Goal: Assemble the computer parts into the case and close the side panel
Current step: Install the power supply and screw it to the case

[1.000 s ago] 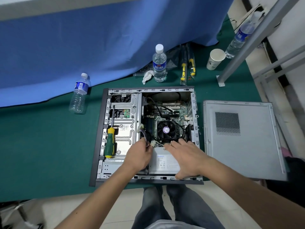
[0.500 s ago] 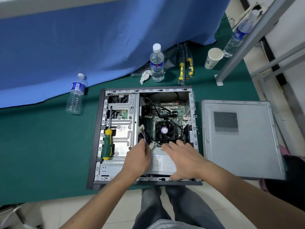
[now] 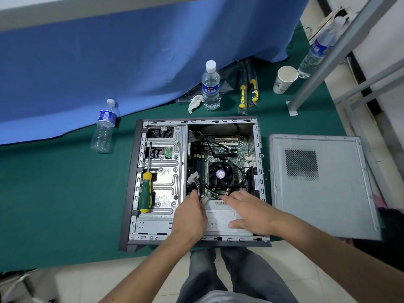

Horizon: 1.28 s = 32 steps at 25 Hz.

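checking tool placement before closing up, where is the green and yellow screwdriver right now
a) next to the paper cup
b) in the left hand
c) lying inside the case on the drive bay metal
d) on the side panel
c: the green and yellow screwdriver lies on the metal drive bay in the open case, untouched by either hand.

Green table: open case centre, side panel flat just right; bottles, cup, packaged screwdrivers, crumpled tissue near blue cloth.
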Available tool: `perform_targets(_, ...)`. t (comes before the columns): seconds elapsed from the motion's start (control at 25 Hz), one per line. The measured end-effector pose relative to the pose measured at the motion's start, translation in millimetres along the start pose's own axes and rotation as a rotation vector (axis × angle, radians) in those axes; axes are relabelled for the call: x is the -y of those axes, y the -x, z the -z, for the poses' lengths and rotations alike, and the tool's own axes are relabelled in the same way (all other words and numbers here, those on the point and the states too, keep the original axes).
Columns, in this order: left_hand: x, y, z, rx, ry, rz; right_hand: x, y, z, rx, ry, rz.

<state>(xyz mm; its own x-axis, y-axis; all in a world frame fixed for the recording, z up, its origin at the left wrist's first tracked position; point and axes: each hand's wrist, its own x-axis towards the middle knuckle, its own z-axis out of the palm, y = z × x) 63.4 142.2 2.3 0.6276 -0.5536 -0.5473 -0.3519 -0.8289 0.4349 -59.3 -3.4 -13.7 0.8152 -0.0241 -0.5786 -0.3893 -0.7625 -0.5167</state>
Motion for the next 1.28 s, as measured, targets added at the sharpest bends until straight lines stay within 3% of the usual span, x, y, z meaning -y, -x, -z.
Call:
perform_targets(0.12,-0.6,5.2,-4.8,0.03,0.057,0.022,1.8,13.0,-0.3,-0.385,-0.109,-0.116)
perform_targets(0.2,-1.6,7.3,-9.0,0.057,0.066,0.035,-5.3,18.5,-0.7,-0.643,-0.281,-0.371)
perform_targets(0.24,-1.9,6.6,-11.2,0.073,0.062,0.044,-10.2,20.8,0.7,-0.656,-0.446,-0.521)
perform_targets(0.32,-3.0,3.9,-15.1,0.109,0.05,0.07,-19.8,22.1,0.4,-0.498,-0.824,-0.717)
perform_targets(0.44,-6.8,0.6,-21.9,0.126,0.048,0.086,-23.4,17.8,-5.8,-0.294,-1.102,-0.741)
perform_targets(0.64,-6.1,-6.3,-28.8,0.111,-0.003,0.072,-26.5,0.8,-9.7,-0.363,-1.06,-0.766)
perform_targets(0.92,-7.5,-9.5,-40.0,0.06,0.009,0.011,-24.7,-28.6,-9.1,-0.615,-1.006,-0.79)
perform_targets(1.28,-18.7,-12.1,-48.8,0.067,-0.017,-0.005,-42.1,-28.0,-15.7,-0.556,-1.003,-0.735)
